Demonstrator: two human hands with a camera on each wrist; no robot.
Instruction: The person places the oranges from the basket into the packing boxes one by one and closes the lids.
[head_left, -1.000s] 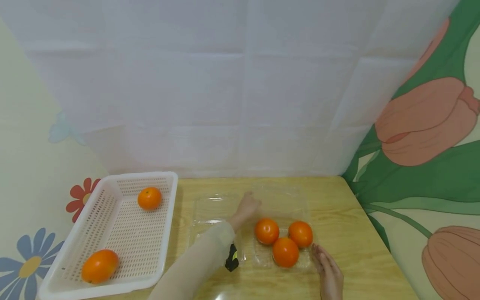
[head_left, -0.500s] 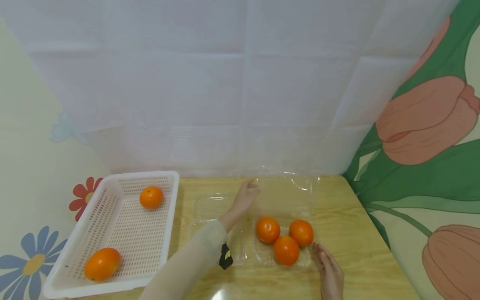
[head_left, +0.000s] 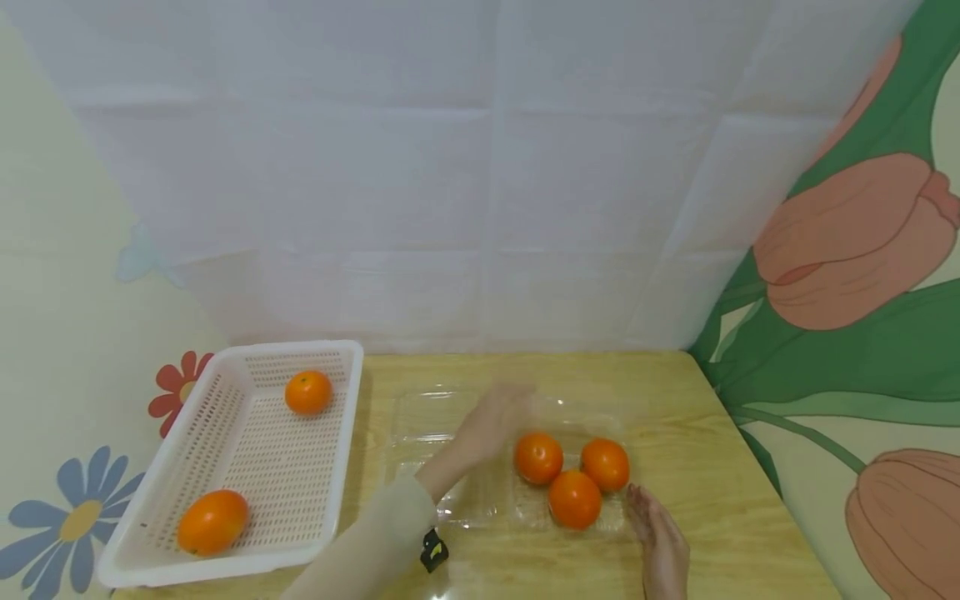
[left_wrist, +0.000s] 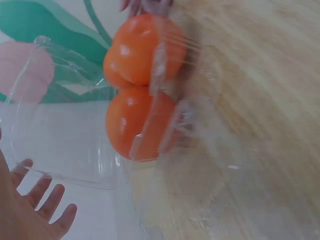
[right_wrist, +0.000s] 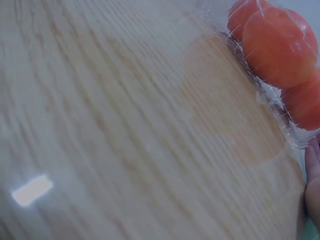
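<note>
Three shiny orange fruits (head_left: 574,500) sit together in the base of a clear plastic clamshell box (head_left: 531,518). My left hand (head_left: 487,425), blurred in the head view, is at the box's far left corner. In the left wrist view the raised clear lid (left_wrist: 65,135) stands tilted up, and the left hand's fingers (left_wrist: 52,202) are spread behind its edge, not curled round it. My right hand (head_left: 662,546) lies along the box's right side with straight fingers, fingertips right at the wall. The right wrist view shows only part of this hand (right_wrist: 312,175).
A white perforated basket (head_left: 341,467) at the left holds two more orange fruits, one near the back (head_left: 308,392) and one near the front (head_left: 213,522). Another clear plastic box (head_left: 431,408) lies between basket and fruits, partly under my left forearm (head_left: 375,533). A white sheet (head_left: 420,208) hangs behind the table.
The lid rose and tilted back with my left hand, then came forward and lower over the box's far side. The left hand moved with it and opened. The right hand stayed in place.
</note>
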